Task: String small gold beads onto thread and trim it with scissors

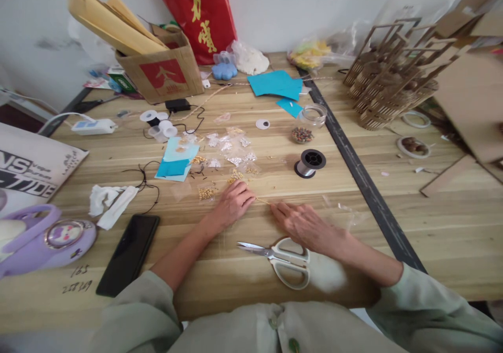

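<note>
A short, thin gold-coloured strand [263, 201] runs between my two hands, low over the table. My left hand [234, 202] is closed with its fingertips on the strand's left end. The other end is pinched by my right hand [301, 224], which rests on the wood. Whether the strand is beaded or a chain is too small to tell. Just beyond my left hand lie small gold beads [236, 175] and another heap of gold beads [206, 192]. Scissors [290, 264] with white handles lie slightly spread below my right hand.
A wire spool [310, 163] stands beyond my right hand, near a bowl of mixed beads [302, 134]. Small bags of silver pieces [234, 151] lie mid-table. A black phone [129, 253] is at left. Bamboo baskets [387, 83] stand back right; a paper bag [163, 73] stands back left.
</note>
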Demonstrator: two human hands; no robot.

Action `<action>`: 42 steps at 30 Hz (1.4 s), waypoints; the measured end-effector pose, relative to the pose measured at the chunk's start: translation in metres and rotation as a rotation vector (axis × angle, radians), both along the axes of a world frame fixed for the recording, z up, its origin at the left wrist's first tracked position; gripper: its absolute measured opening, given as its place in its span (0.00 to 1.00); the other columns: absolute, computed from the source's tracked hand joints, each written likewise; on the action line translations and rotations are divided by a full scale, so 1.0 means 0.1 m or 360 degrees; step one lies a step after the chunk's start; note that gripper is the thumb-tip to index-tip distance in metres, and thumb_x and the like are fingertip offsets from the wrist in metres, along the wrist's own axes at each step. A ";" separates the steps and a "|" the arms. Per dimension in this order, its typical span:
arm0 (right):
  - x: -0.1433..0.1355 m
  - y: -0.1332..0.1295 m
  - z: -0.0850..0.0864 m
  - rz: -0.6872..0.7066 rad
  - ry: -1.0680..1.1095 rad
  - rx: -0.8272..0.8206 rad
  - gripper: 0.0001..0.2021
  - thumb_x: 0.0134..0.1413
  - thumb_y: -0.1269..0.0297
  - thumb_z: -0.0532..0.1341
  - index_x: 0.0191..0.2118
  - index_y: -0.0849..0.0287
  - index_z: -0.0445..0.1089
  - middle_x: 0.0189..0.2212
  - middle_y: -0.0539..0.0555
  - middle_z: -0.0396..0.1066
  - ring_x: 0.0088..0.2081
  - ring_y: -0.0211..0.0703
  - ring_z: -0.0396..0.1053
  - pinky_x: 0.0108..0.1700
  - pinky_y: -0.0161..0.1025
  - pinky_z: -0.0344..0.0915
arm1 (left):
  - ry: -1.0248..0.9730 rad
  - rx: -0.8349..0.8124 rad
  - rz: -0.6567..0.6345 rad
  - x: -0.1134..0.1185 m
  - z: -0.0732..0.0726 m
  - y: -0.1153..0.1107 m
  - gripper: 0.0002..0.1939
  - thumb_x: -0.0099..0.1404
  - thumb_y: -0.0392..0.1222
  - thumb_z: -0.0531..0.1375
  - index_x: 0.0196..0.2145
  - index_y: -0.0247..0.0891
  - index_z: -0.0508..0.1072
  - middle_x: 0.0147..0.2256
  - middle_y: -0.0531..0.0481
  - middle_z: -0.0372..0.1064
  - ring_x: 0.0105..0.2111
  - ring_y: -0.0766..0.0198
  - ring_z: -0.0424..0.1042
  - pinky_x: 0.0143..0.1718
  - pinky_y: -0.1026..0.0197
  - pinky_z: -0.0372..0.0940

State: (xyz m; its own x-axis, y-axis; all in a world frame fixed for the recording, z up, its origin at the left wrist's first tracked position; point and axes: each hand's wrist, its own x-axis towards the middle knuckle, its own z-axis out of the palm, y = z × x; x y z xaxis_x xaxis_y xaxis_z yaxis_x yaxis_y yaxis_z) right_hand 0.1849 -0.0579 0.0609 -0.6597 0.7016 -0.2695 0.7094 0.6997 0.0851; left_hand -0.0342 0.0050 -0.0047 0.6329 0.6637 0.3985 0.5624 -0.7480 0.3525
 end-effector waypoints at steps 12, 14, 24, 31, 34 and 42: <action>0.06 -0.01 -0.09 0.0062 0.0015 0.0076 0.18 0.60 0.77 0.50 0.55 0.67 0.60 0.45 0.64 0.68 0.37 0.45 0.70 0.31 0.37 0.59 | -0.0009 0.0035 0.0022 0.01 -0.01 0.01 0.12 0.69 0.38 0.53 0.30 0.34 0.72 0.31 0.47 0.67 0.37 0.61 0.65 0.42 0.56 0.65; 0.06 -0.01 -0.08 0.0059 0.0014 0.0073 0.18 0.60 0.76 0.50 0.55 0.66 0.60 0.45 0.63 0.68 0.37 0.45 0.70 0.31 0.37 0.59 | -0.0017 0.0024 0.0023 0.00 0.00 0.01 0.11 0.69 0.38 0.53 0.31 0.35 0.72 0.31 0.47 0.67 0.37 0.61 0.65 0.42 0.56 0.65; 0.01 -0.01 0.05 0.0050 -0.0044 0.0044 0.17 0.57 0.80 0.51 0.51 0.66 0.62 0.44 0.63 0.69 0.38 0.46 0.71 0.31 0.37 0.60 | -0.0190 -0.0009 0.0076 -0.04 -0.06 0.04 0.04 0.65 0.35 0.57 0.36 0.35 0.73 0.33 0.47 0.70 0.37 0.61 0.67 0.42 0.57 0.66; 0.04 -0.02 -0.03 0.0085 -0.0020 0.0072 0.18 0.56 0.81 0.51 0.53 0.67 0.62 0.46 0.64 0.68 0.42 0.48 0.71 0.34 0.38 0.62 | -0.0268 0.0002 0.0073 -0.08 -0.01 0.04 0.05 0.65 0.35 0.58 0.32 0.36 0.72 0.30 0.48 0.69 0.35 0.62 0.67 0.41 0.56 0.65; 0.04 -0.03 -0.04 0.0061 0.0000 0.0073 0.18 0.58 0.79 0.50 0.53 0.67 0.61 0.46 0.64 0.68 0.41 0.47 0.71 0.34 0.38 0.62 | -0.0184 -0.0004 -0.0043 -0.09 0.03 0.02 0.06 0.66 0.36 0.57 0.31 0.36 0.73 0.30 0.48 0.68 0.36 0.62 0.65 0.41 0.58 0.65; 0.07 -0.02 -0.10 0.0087 0.0082 0.0145 0.19 0.57 0.79 0.51 0.54 0.67 0.59 0.43 0.62 0.68 0.38 0.45 0.70 0.31 0.37 0.59 | 0.0013 0.0110 -0.0175 -0.07 0.03 -0.01 0.08 0.67 0.36 0.55 0.35 0.34 0.74 0.32 0.46 0.67 0.39 0.60 0.64 0.44 0.56 0.65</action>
State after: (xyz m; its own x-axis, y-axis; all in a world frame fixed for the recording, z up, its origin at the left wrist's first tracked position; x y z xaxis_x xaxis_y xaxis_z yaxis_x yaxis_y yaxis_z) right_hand 0.1918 -0.0597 0.0509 -0.7091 0.6840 -0.1713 0.6752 0.7287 0.1144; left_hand -0.0415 0.0044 -0.0013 0.7037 0.5614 0.4355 0.4783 -0.8276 0.2938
